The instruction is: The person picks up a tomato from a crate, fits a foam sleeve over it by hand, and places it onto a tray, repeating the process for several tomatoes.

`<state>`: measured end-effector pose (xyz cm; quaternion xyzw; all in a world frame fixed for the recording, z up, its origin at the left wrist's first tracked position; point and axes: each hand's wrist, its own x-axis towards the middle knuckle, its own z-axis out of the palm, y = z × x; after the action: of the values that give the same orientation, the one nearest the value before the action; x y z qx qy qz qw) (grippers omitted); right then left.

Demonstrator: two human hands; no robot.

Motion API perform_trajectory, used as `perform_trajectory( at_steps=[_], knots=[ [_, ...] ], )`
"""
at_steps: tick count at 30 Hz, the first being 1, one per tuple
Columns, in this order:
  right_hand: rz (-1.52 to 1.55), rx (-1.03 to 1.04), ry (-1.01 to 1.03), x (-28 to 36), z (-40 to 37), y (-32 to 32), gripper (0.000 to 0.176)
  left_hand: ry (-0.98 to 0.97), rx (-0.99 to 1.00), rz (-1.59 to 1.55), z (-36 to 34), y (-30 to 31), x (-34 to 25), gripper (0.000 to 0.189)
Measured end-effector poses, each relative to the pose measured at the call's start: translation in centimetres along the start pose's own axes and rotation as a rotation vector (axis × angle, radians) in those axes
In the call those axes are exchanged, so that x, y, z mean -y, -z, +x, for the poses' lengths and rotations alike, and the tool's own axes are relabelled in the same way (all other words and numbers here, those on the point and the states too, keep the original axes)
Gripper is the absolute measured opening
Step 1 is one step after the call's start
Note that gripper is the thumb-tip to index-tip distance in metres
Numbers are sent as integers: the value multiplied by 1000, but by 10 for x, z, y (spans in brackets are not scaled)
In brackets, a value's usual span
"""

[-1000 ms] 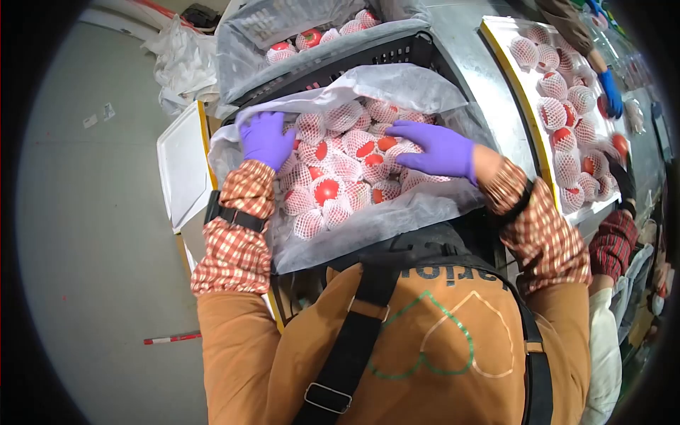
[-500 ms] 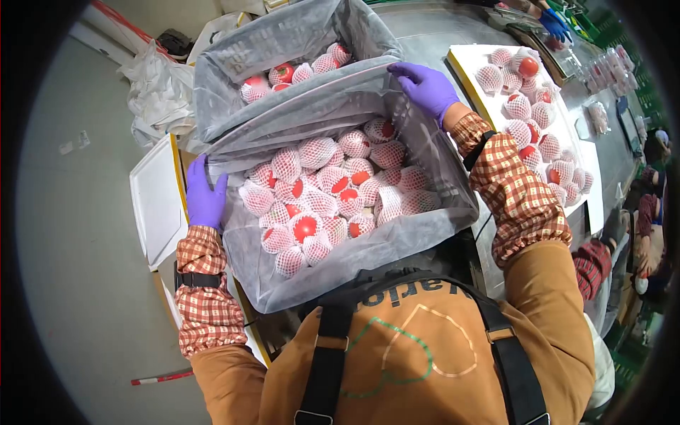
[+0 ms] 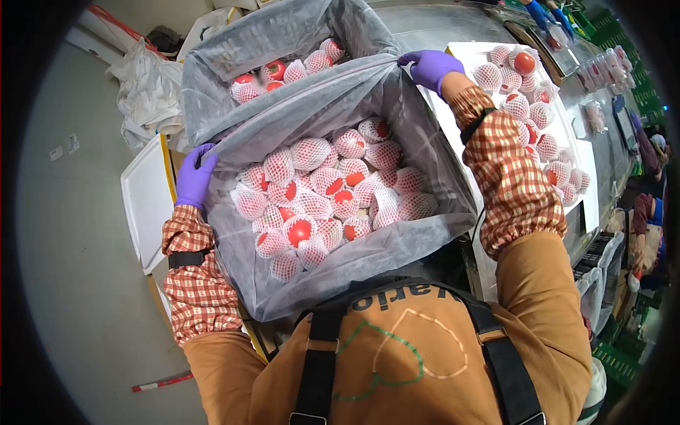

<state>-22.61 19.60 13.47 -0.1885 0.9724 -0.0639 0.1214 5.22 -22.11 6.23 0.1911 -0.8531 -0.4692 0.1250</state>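
Observation:
My left hand (image 3: pixel 195 176), in a purple glove, is closed on the far left corner of the near crate's grey liner (image 3: pixel 312 103). At the far right corner, my right hand (image 3: pixel 433 69), gloved too, pinches the same liner. Between them the lined crate holds several red fruits (image 3: pixel 299 230) in white foam nets, piled on its floor. The liner rises around the fruits and covers the crate's rim.
Behind stands a second lined crate (image 3: pixel 223 62) with several netted fruits. A white tray (image 3: pixel 473 54) of netted fruits lies at right. White plastic (image 3: pixel 146 88) and a white box (image 3: pixel 145 198) are at left. A co-worker's blue-gloved hands (image 3: pixel 549 14) show at the top right.
Both hands have gone from spread fingers to closed ones at the liner's far corners. The liner's far side is pulled straighter and higher. The view has shifted slightly.

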Motion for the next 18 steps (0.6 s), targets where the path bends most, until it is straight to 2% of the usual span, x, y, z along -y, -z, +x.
perform_trajectory(
  at_steps=[4, 6, 7, 9, 10, 11, 13, 15, 17, 18],
  knots=[
    [-204, 26, 42, 10, 4, 14, 37, -35, 49, 137, 1, 6, 4, 38],
    [-207, 35, 32, 12, 1, 14, 38, -71, -65, 340, -7, -2, -5, 35],
    [-211, 32, 30, 12, 0, 13, 38, -74, -66, 336, -12, -4, -11, 35],
    [-241, -27, 31, 8, -1, 4, 39, -45, -155, 443, -19, -7, -23, 33],
    [-183, -154, 123, 1, -3, -3, 31, -107, -156, 351, -21, -5, -18, 34],
    [-190, -140, 122, -10, 6, -11, 31, -95, -148, 345, -25, -6, -18, 34],
    [226, -117, 203, -31, 31, -29, 35, -167, -171, 224, -31, -3, -20, 35],
    [457, -46, 199, -40, 43, -42, 39, -166, -165, 227, -32, 0, -15, 37],
    [831, 277, 100, -53, 43, -43, 37, -158, -169, 320, -32, 1, -14, 37],
    [827, 277, 102, -56, 38, -44, 37, -156, -172, 317, -28, -1, -12, 37]
  ],
)
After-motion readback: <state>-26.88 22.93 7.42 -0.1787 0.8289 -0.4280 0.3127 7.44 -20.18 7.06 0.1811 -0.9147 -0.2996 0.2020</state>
